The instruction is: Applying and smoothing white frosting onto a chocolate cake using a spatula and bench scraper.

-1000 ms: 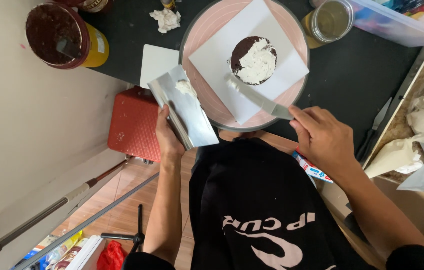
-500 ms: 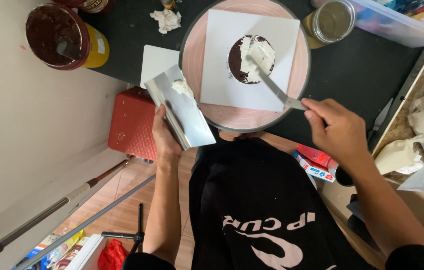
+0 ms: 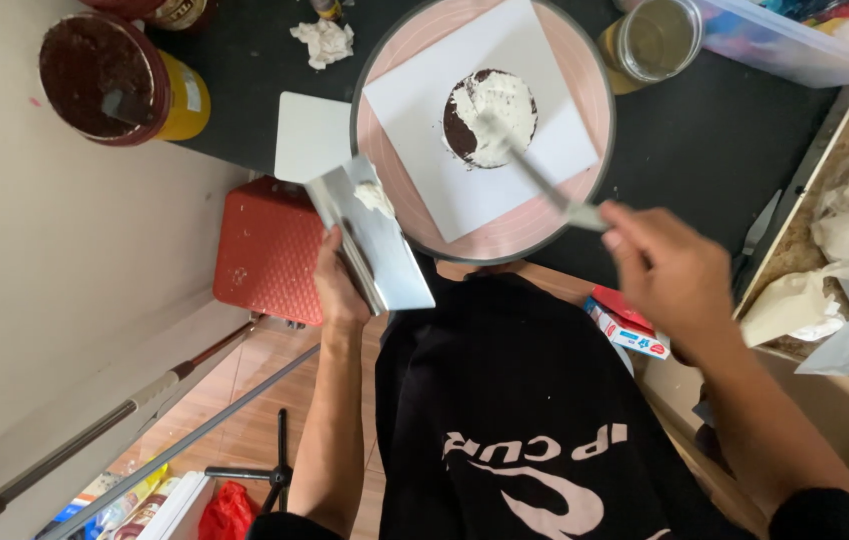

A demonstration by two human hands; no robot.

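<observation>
- Nearest us, our left hand (image 3: 340, 290) is closed around 1 end of a metal scraper (image 3: 373, 235), thumb underneath, holding the blade tilted beside the turntable (image 3: 385, 75); a dab of white cream (image 3: 375, 197) sits on its upper face.
- Our right hand (image 3: 670, 270) is curled shut on the handle of a spatula (image 3: 545, 185); the hand is blurred, so we cannot tell the exact grip of each finger.
- The spatula blade runs up and left from the hand, and its tip rests on the cake's (image 3: 491, 117) top, in the cream.
- The cake, small, round and dark, sits on a white paper square (image 3: 415, 110) laid on the pink turntable, which stands on the black table (image 3: 725, 130).
- Progress, as we judge it: most of the top carries rough, uneven white cream, but a dark crescent at the left edge shows bare; we see no cream on the side. Coating looks begun, not finished, and nothing is smoothed.
- Farther off: a yellow tub (image 3: 120, 75) of dark filling at the far left, a crumpled tissue (image 3: 323, 40), and a glass jar (image 3: 655, 40) at the far right.
- Below the table edge, a red stool (image 3: 265, 250) stands just beside the left hand.
</observation>
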